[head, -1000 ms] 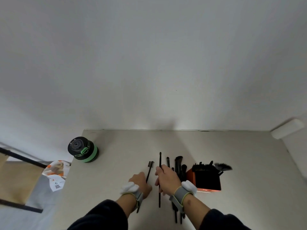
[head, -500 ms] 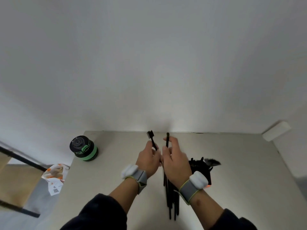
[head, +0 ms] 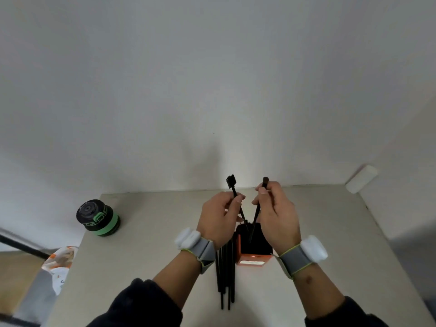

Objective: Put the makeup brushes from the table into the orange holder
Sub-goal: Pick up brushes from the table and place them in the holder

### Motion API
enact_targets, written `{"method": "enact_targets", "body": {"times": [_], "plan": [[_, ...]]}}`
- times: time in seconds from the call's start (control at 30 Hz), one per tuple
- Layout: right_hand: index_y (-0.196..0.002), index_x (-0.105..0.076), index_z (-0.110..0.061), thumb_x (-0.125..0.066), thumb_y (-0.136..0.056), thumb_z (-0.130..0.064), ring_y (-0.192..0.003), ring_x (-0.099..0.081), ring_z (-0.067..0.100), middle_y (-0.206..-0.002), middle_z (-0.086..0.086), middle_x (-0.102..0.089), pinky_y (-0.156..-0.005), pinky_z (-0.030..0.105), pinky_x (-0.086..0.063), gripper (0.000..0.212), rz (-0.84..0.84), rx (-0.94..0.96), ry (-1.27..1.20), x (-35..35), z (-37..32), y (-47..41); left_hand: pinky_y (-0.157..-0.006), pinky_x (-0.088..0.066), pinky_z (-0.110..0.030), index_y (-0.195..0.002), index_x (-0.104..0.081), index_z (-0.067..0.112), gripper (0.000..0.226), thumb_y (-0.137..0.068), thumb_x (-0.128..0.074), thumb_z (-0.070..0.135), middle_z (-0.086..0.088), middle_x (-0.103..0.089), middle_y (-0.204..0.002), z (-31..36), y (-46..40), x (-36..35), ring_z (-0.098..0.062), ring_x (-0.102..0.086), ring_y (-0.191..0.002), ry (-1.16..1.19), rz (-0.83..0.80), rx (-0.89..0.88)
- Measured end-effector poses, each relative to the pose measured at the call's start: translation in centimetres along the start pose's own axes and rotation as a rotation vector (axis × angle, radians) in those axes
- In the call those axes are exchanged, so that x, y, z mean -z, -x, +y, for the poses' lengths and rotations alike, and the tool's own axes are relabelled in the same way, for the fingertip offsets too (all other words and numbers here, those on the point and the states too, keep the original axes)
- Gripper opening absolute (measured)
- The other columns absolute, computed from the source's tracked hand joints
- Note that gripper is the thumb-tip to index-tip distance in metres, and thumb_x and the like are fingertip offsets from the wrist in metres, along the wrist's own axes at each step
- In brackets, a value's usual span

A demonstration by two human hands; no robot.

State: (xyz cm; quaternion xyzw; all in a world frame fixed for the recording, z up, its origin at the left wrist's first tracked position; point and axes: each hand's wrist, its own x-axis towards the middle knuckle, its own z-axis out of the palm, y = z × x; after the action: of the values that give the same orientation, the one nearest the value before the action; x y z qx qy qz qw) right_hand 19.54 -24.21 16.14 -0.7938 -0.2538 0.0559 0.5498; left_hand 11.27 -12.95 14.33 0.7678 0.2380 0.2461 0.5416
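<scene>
The orange holder (head: 253, 261) stands on the table between my wrists, its dark opening full of black brushes. My left hand (head: 218, 217) pinches a thin black brush with a comb-like head (head: 231, 181); its handle slants down into the holder's mouth. My right hand (head: 277, 214) pinches a second slim black brush (head: 264, 181), whose lower end also points into the opening. Both brush heads stick up above my fingers. Several black brushes (head: 226, 274) lie side by side on the table just left of the holder, partly under my left wrist.
A black and green round container (head: 98, 218) sits near the table's left edge. A white and orange bag (head: 59, 265) hangs off the left side below it. The beige table (head: 342, 244) meets a white wall at the back; a white block (head: 361, 178) sits at the far right corner.
Both hands lifted a brush off the table, raised them, then swung right over the orange holder. The handles now slant down into its opening. The camera view shifted too.
</scene>
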Motion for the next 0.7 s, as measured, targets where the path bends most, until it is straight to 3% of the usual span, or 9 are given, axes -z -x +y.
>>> {"method": "enact_targets", "body": {"times": [0.07, 0.17, 0.27, 0.43, 0.57, 0.7], "plan": [[-0.096, -0.051, -0.040, -0.037, -0.092, -0.050, -0.054, -0.061, 0.010, -0.078, -0.014, -0.066, -0.051, 0.027, -0.051, 0.018, -0.001, 0.013, 0.026, 0.6, 0.8, 0.1, -0.060, -0.058, -0.019, -0.103, -0.071, 0.019, 0.017, -0.095, -0.056, 0.022, 0.002, -0.067, -0.094, -0.4, 0.3, -0.5, -0.009, -0.069, -0.070, -0.024, -0.007, -0.020], [-0.105, -0.049, -0.047, -0.042, -0.095, -0.041, -0.060, -0.063, 0.006, -0.081, -0.012, -0.067, -0.051, 0.018, -0.049, 0.013, -0.041, 0.019, 0.106, 1.1, 2.0, 0.3, -0.065, -0.060, -0.026, -0.106, -0.068, 0.025, 0.018, -0.091, -0.060, 0.020, 0.006, -0.069, -0.092, -0.8, 0.7, -1.1, -0.005, -0.067, -0.072, -0.080, -0.027, -0.016], [-0.108, -0.049, -0.046, -0.043, -0.096, -0.038, -0.060, -0.065, 0.005, -0.082, -0.011, -0.067, -0.054, 0.025, -0.054, 0.015, -0.099, -0.013, 0.147, 1.3, 3.0, 0.6, -0.067, -0.058, -0.024, -0.111, -0.051, 0.042, 0.036, -0.084, -0.064, 0.023, 0.010, -0.070, -0.080, -1.0, 1.0, -1.3, 0.000, -0.067, -0.068, -0.139, 0.000, 0.026], [-0.096, -0.057, -0.035, -0.045, -0.098, -0.039, -0.066, -0.066, 0.009, -0.076, -0.009, -0.067, -0.065, 0.034, -0.057, 0.013, -0.166, 0.006, 0.229, 1.5, 3.8, 0.9, -0.059, -0.058, -0.026, -0.122, -0.034, 0.046, 0.061, -0.078, -0.062, 0.012, 0.013, -0.068, -0.087, -0.5, 1.3, -1.6, -0.005, -0.068, -0.063, -0.093, 0.005, 0.021], [-0.092, -0.069, -0.021, -0.058, -0.095, -0.026, -0.074, -0.063, 0.012, -0.082, -0.007, -0.067, -0.075, 0.032, -0.053, 0.013, -0.213, 0.088, 0.330, 1.9, 4.4, 1.0, -0.062, -0.059, -0.030, -0.111, -0.040, 0.048, 0.044, -0.087, -0.061, 0.017, 0.010, -0.069, -0.085, -0.7, 1.5, -2.1, -0.005, -0.068, -0.064, -0.131, -0.010, 0.001], [-0.086, -0.070, -0.022, -0.064, -0.090, -0.022, -0.077, -0.059, 0.012, -0.082, -0.007, -0.065, -0.075, 0.026, -0.047, 0.007, -0.247, 0.099, 0.415, 2.4, 4.8, 1.2, -0.065, -0.059, -0.033, -0.103, -0.052, 0.045, 0.026, -0.092, -0.060, 0.023, 0.004, -0.071, -0.079, -1.4, 1.8, -2.7, -0.007, -0.068, -0.062, -0.136, -0.034, 0.024]]}}
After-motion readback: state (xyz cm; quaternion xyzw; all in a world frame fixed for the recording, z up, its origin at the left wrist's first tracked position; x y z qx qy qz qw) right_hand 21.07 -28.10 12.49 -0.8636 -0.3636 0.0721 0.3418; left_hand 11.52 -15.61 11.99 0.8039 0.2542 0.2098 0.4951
